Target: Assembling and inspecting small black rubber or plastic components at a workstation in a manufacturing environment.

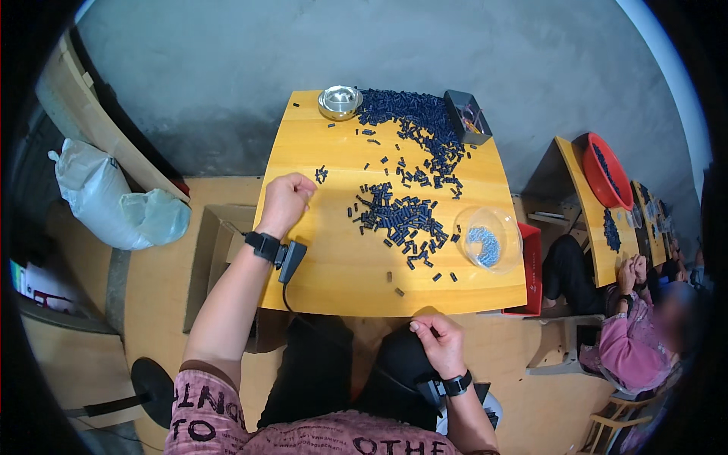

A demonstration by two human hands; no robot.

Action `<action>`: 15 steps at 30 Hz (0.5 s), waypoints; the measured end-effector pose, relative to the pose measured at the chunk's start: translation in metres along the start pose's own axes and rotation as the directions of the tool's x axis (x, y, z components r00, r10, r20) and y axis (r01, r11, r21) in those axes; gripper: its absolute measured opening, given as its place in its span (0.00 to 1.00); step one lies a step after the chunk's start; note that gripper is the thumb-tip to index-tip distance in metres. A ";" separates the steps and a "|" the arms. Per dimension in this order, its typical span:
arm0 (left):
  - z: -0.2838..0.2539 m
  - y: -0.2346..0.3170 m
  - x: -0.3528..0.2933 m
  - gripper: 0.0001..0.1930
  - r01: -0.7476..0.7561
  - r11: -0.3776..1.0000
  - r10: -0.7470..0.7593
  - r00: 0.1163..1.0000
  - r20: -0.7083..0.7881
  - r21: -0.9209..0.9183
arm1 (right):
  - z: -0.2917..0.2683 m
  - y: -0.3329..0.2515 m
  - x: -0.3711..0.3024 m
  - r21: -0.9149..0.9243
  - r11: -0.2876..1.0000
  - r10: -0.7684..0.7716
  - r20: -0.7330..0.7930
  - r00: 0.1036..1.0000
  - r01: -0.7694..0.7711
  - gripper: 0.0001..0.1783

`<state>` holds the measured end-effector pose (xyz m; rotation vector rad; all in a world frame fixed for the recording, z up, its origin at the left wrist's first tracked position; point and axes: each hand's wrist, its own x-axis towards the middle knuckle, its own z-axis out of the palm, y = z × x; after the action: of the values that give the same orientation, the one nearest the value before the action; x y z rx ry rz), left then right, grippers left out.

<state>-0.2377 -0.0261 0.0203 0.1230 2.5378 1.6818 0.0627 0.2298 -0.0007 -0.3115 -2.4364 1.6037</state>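
My left hand is over the left side of the yellow table, its fingers curled closed. Just beyond its fingertips lies a little group of small black parts. My right hand is at the table's front edge, above my lap, with thumb and fingertips pinched together. Anything inside either hand is too small or hidden to make out. A loose pile of short black cylindrical parts covers the middle of the table. To its right stands a clear plastic bowl holding small silvery pieces.
At the table's back are a shiny metal bowl, a larger black heap and a dark box. A red crate stands beside the table's right edge. Another person works at a table with a red basin. A cable hangs from my left wrist.
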 end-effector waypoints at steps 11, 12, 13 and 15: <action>0.010 -0.015 0.016 0.13 -0.186 0.972 0.183 0.983 0.035 0.143 | -0.006 -0.016 -0.001 -0.092 0.995 -0.020 0.067 0.998 0.026 0.04; 0.011 -0.011 0.010 0.13 -0.190 0.972 0.186 0.982 0.040 0.138 | -0.009 -0.018 -0.001 -0.089 0.996 -0.015 0.071 0.997 0.021 0.04; 0.008 -0.008 0.000 0.13 -0.146 0.986 0.141 0.988 0.067 0.076 | -0.013 -0.020 0.000 -0.092 0.996 -0.015 0.068 0.998 0.022 0.04; 0.004 0.013 -0.034 0.14 -0.076 0.992 0.084 0.993 0.080 -0.099 | -0.028 -0.022 0.005 0.019 0.999 0.040 0.012 0.999 -0.040 0.05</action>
<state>-0.2036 -0.0211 0.0317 0.2850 2.4174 1.7834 0.0644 0.2475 0.0304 -0.3502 -2.4368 1.6489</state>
